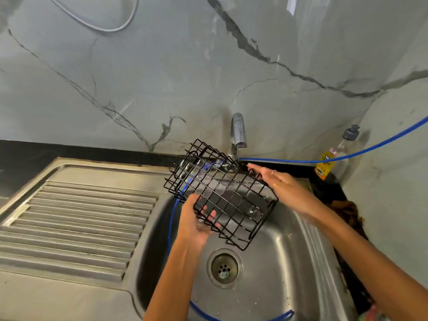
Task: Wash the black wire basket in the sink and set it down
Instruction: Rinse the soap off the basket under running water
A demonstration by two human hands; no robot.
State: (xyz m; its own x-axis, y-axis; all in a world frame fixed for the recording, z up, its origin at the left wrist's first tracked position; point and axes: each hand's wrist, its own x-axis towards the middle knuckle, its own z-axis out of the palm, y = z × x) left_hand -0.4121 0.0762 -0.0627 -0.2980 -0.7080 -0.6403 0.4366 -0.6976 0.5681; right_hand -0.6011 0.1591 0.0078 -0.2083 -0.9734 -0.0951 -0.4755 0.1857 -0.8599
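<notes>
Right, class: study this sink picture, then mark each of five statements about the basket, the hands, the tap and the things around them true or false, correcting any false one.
1. Both hands hold the black wire basket over the sink. True: the left hand grips its near end, the right hand its far edge.
2. The tap is dry. False: water runs from it onto the basket.
3. The basket rests on the ribbed draining board. False: it is held tilted above the basin.
4. A blue hose runs along the wall behind the tap. True.
5. The soap bottle stands left of the tap. False: it stands in the right corner.
</notes>
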